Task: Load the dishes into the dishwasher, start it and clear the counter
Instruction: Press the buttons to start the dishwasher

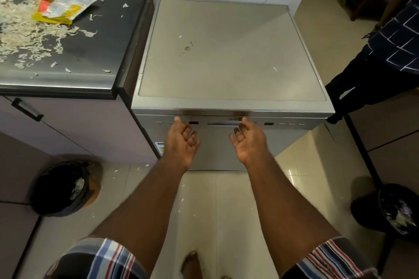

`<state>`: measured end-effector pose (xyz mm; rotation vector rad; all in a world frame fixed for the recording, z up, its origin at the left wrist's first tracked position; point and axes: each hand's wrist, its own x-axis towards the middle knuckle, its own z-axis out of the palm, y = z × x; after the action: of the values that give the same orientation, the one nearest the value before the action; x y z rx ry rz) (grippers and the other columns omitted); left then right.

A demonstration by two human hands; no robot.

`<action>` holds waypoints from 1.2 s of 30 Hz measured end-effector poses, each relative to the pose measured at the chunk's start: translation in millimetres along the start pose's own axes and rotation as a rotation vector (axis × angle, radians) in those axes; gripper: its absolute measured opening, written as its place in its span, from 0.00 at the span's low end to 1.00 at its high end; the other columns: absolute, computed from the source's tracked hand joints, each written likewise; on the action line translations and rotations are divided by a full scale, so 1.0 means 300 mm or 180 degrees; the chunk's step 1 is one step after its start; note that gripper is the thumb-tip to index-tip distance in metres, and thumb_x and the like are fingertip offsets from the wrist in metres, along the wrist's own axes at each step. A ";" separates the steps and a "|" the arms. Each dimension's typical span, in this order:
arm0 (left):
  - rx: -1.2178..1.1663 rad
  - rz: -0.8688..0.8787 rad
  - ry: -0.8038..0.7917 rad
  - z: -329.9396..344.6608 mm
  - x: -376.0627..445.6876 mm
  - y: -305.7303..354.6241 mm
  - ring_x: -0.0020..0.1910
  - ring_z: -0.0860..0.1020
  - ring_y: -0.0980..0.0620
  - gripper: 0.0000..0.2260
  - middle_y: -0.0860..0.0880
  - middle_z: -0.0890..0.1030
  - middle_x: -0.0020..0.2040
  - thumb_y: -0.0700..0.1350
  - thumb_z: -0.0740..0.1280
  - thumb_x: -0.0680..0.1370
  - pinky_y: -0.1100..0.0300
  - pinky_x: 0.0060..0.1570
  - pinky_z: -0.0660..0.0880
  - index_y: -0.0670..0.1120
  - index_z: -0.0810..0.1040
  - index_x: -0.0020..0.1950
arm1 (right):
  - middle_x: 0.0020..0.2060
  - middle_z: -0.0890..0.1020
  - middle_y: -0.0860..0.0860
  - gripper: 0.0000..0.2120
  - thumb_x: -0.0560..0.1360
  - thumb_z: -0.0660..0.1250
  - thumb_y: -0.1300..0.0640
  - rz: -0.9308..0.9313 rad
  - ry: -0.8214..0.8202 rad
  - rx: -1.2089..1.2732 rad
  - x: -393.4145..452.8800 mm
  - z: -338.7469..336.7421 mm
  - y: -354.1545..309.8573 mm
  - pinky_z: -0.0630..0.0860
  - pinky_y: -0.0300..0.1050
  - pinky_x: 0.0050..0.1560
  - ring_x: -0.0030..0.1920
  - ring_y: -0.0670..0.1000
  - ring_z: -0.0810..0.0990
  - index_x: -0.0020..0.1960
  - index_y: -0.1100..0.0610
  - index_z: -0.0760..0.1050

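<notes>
The dishwasher (229, 56) stood shut beside the worktop (68, 52), silver, its flat top speckled with scraps (a brownish stain near the middle). Shreds and a wrapper (61, 5) littered the worktop's far left corner. The left hand (181, 140) and right hand (248, 140) hovered before the control strip, palms up, fingers loosely spread, holding nothing.

You stand facing the dishwasher (229, 52), your left hand (181, 140) and right hand (247, 140) side by side before its door. The counter (90, 52) lies to its left, with a packet (61, 5) on it. A bin (63, 188) sits on the floor below the counter, another bin (394, 208) to your right.
</notes>
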<state>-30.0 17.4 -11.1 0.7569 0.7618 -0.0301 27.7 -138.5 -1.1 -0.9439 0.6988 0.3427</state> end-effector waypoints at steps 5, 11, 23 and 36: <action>0.0631 0.0135 0.0214 -0.059 -0.047 -0.027 0.76 0.66 0.46 0.24 0.48 0.66 0.78 0.52 0.59 0.85 0.48 0.74 0.65 0.46 0.62 0.80 | 0.62 0.78 0.52 0.21 0.79 0.68 0.60 -0.0349 -0.0054 -0.1342 -0.022 0.006 0.063 0.74 0.54 0.68 0.66 0.54 0.76 0.72 0.57 0.72; 0.1835 0.0448 0.0414 -0.112 -0.072 -0.031 0.75 0.67 0.47 0.25 0.47 0.67 0.77 0.45 0.64 0.83 0.49 0.75 0.63 0.46 0.62 0.79 | 0.74 0.71 0.55 0.28 0.79 0.67 0.56 -0.1067 -0.0313 -0.3843 -0.072 0.036 0.137 0.67 0.53 0.74 0.73 0.56 0.71 0.78 0.56 0.65; 0.4294 0.0518 0.0670 -0.248 -0.016 0.046 0.61 0.78 0.45 0.36 0.42 0.73 0.68 0.42 0.66 0.81 0.51 0.60 0.79 0.53 0.49 0.82 | 0.73 0.72 0.58 0.32 0.81 0.63 0.56 -0.1202 -0.1428 -0.5708 -0.090 0.122 0.256 0.74 0.45 0.62 0.69 0.58 0.74 0.81 0.56 0.55; 0.5673 0.0432 0.0102 -0.316 0.090 0.132 0.69 0.72 0.40 0.41 0.40 0.65 0.75 0.46 0.66 0.81 0.43 0.67 0.73 0.56 0.38 0.81 | 0.81 0.54 0.55 0.36 0.78 0.66 0.60 -0.1066 -0.1472 -0.6204 -0.058 0.251 0.394 0.60 0.52 0.78 0.80 0.57 0.56 0.82 0.56 0.52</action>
<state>-57.0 112.8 -49.3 2.4869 0.5621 -0.6388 -20.9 -9.8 -32.8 -2.6225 -0.5116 0.9255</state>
